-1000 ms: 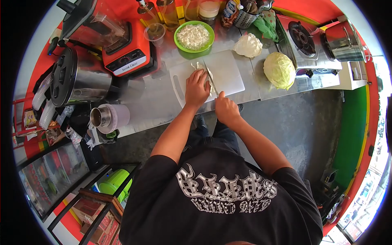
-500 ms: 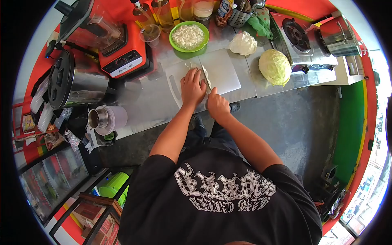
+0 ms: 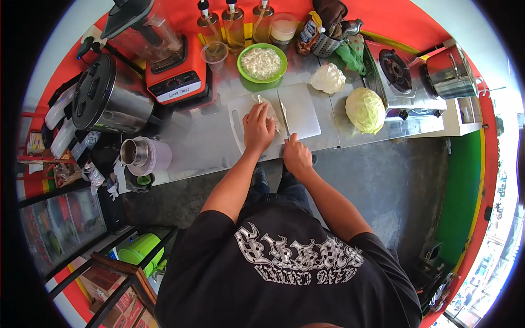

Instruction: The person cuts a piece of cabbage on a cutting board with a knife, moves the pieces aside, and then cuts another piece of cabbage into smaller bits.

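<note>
My left hand lies over pale cabbage shreds on the white cutting board, its fingers bent down onto them; what is under the palm is hidden. A few shreds show beside the thumb. Closed around a handle at the board's near edge, my right hand holds a kitchen knife. The blade points away from me, a small gap to the right of my left fingers. Beyond the board stands a green bowl of white shreds. A whole cabbage sits to the right.
A white plastic bag lies behind the board. To the left are a red blender, a large steel pot with black lid and a flask. Oil bottles line the wall. A gas stove is at right.
The knife has shifted right, away from my left fingers, and now lies over the board's middle. My right hand keeps its grip. The whole view has tilted slightly.
</note>
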Demonstrator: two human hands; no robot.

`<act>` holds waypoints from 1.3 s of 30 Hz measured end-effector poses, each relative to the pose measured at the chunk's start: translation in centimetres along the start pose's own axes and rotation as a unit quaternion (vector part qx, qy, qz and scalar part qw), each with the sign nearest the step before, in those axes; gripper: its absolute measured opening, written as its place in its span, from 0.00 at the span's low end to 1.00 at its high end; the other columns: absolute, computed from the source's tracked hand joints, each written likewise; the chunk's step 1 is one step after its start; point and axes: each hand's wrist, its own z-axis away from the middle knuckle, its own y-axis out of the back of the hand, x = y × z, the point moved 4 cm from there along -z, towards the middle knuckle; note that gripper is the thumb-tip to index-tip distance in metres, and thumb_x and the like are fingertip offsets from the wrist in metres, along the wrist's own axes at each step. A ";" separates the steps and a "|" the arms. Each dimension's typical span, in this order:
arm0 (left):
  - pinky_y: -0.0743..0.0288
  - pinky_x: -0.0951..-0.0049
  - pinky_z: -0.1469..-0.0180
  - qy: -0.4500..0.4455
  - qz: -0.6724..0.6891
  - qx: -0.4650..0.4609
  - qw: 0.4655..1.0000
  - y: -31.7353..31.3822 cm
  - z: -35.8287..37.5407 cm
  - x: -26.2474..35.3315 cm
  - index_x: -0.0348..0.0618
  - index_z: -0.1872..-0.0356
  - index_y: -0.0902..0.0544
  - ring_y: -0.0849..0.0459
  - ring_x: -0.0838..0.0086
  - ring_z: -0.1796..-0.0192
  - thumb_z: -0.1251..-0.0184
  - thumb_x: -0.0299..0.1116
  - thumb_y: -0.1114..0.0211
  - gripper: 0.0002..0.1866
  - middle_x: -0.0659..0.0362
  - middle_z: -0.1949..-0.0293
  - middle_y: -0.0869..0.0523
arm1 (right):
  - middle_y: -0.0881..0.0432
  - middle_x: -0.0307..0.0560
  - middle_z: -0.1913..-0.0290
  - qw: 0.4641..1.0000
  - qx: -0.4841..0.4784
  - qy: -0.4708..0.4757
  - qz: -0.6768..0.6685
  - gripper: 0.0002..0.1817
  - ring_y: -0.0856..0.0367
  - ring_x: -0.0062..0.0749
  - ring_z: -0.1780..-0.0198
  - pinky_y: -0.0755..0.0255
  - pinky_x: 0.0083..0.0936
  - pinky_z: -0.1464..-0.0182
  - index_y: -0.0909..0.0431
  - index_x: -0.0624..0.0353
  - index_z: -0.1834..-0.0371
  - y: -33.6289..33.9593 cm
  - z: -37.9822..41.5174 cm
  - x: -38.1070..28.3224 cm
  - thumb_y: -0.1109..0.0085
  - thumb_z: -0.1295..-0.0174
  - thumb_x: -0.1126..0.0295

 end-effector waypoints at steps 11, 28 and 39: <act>0.42 0.56 0.27 0.054 -0.041 -0.034 0.997 -0.4 -0.3 -0.3 0.42 0.34 0.22 0.31 0.64 0.25 0.28 0.36 0.42 0.23 0.57 0.31 0.23 | 0.14 0.68 0.68 0.998 -0.034 0.040 0.031 0.16 0.12 0.67 0.63 0.18 0.56 0.59 0.33 0.64 0.53 0.5 -1.2 -1.9 0.51 0.22 0.59; 0.41 0.55 0.27 0.042 -0.050 -0.041 0.997 -0.4 -0.4 -0.2 0.43 0.35 0.21 0.30 0.62 0.26 0.30 0.34 0.43 0.23 0.57 0.32 0.20 | 0.12 0.66 0.62 0.994 -0.090 0.028 0.056 0.11 0.10 0.62 0.58 0.15 0.50 0.56 0.33 0.65 0.53 1.7 -2.2 -3.0 0.50 0.26 0.67; 0.39 0.54 0.29 0.014 -0.095 -0.031 0.995 -0.7 -0.2 -0.1 0.42 0.35 0.21 0.29 0.61 0.27 0.28 0.34 0.40 0.22 0.57 0.32 0.21 | 0.11 0.62 0.65 0.995 -0.063 0.027 0.069 0.08 0.09 0.57 0.62 0.14 0.48 0.60 0.33 0.64 0.52 -0.2 -1.7 -1.8 0.54 0.27 0.70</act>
